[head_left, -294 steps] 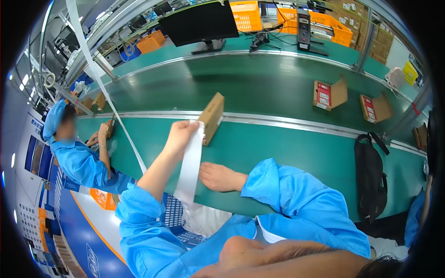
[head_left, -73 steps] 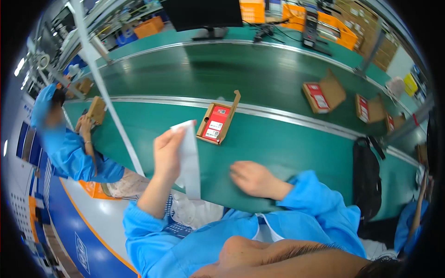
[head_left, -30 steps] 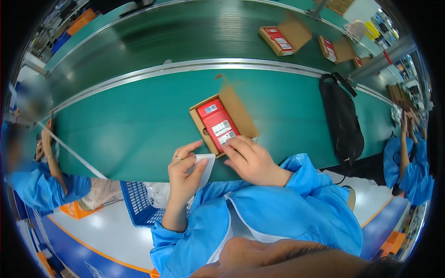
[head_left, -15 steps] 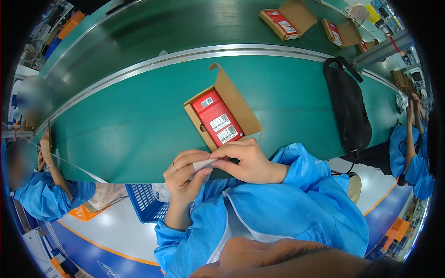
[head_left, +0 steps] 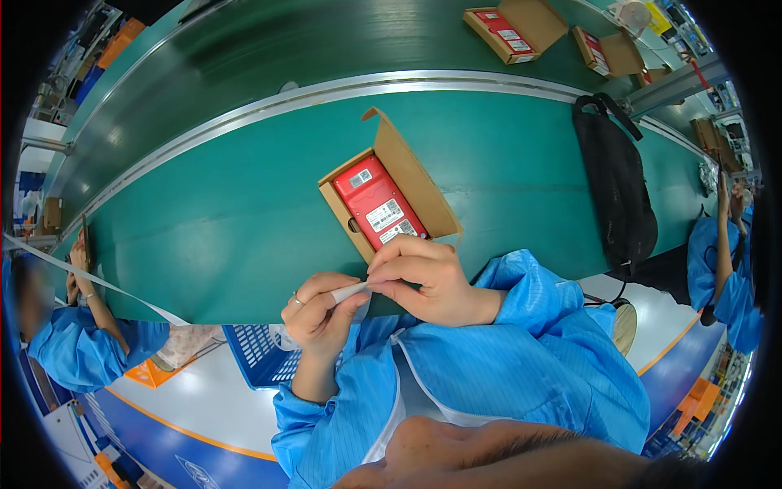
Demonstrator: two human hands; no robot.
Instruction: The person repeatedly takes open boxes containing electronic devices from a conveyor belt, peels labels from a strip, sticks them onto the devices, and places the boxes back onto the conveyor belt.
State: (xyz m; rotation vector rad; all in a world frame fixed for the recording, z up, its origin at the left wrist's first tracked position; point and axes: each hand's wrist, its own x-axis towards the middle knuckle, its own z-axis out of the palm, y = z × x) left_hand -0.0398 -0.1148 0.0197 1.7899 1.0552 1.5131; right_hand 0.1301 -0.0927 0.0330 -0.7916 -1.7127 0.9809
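Note:
My left hand (head_left: 320,314) is closed on a white strip (head_left: 350,292), which is bent over the fingers. At the strip's upper right end, the fingertips of my right hand (head_left: 428,279) are pinched together on it. Just beyond both hands an open cardboard box (head_left: 417,191) lies tilted on the green table, its lid folded back to the right. Inside the box sits a red device (head_left: 377,198) with white labels. My right fingers hide the box's near corner.
A black bag (head_left: 615,183) lies on the green table (head_left: 204,236) at right. Past the metal rail (head_left: 366,84), open boxes (head_left: 513,53) with red contents sit on the belt. A blue basket (head_left: 259,350) is below the table edge. Co-workers in blue sit at both sides.
The strip, earlier hanging from my left hand alone, is now between both hands. My right hand has come from the table to the strip. The box's lid has opened wide, and the view has tilted down.

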